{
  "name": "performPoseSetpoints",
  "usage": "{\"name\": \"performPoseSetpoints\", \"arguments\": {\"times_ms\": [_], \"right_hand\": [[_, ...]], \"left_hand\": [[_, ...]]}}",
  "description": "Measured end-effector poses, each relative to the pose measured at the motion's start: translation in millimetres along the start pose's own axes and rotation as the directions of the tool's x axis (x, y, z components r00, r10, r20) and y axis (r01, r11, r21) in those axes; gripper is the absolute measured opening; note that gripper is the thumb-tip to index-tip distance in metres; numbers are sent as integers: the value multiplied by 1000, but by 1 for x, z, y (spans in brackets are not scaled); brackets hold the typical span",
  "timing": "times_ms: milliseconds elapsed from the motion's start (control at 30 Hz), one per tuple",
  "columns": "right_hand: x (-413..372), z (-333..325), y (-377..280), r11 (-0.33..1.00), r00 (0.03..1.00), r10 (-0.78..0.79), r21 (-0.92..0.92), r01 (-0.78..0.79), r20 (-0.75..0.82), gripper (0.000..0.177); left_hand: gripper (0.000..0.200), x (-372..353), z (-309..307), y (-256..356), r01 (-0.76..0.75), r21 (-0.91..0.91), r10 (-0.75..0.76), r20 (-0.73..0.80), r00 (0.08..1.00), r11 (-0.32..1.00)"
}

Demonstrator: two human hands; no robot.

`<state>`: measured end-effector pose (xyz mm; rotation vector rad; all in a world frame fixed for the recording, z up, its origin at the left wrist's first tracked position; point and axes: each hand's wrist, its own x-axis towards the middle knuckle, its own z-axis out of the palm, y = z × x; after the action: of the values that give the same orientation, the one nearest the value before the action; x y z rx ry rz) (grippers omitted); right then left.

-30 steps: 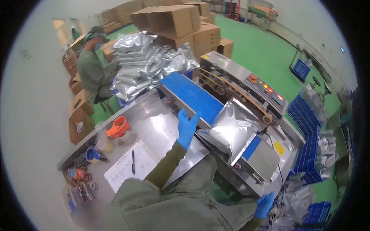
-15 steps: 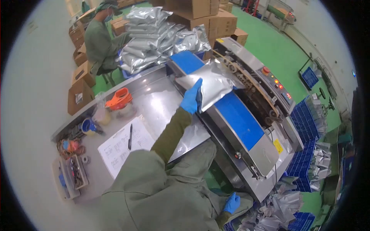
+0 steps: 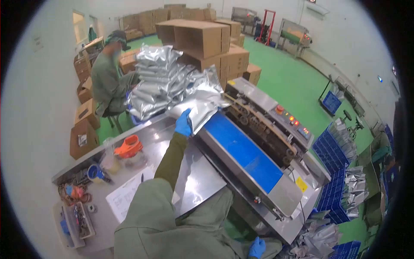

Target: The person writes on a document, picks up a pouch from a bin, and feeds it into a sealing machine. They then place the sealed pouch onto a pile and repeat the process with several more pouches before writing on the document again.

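My left hand (image 3: 183,123), in a blue glove, is closed on the near edge of a filled silver foil bag (image 3: 198,113). The bag is at the far end of a blue conveyor belt (image 3: 243,149), close to a stack of similar silver bags (image 3: 156,82). Along the belt runs a band sealing machine (image 3: 263,123) with rollers and lit buttons. Low in the view, my gloved right hand (image 3: 257,247) rests near my knee. Its fingers look curled, with nothing visible in them.
On the steel table (image 3: 202,172) lie paper sheets (image 3: 125,198), a pen, an orange funnel-like item (image 3: 129,146), a blue cup and a tool tray (image 3: 77,220). Blue crates (image 3: 330,151) and loose foil bags stand at the right. Another person (image 3: 110,77) sits behind, near cardboard boxes (image 3: 198,39).
My left hand has carried the foil bag away from the middle of the belt, toward its far end and the stack. The view has tilted up. My right hand stays low.
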<state>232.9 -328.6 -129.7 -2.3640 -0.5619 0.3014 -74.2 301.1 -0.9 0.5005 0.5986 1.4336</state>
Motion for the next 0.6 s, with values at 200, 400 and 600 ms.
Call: {"name": "performPoseSetpoints", "arguments": {"times_ms": [200, 400, 600], "right_hand": [[2, 0, 6, 997, 994, 46, 53, -51, 96, 37], [-4, -5, -8, 1000, 996, -29, -8, 29, 79, 36], [2, -10, 2, 982, 964, -12, -177, 61, 264, 42]], "left_hand": [[20, -76, 34, 30, -149, 91, 169, -280, 945, 985], [37, -123, 90, 81, -295, 130, 317, -214, 924, 947], [21, -98, 162, 179, -526, 139, 517, 98, 850, 839]]}}
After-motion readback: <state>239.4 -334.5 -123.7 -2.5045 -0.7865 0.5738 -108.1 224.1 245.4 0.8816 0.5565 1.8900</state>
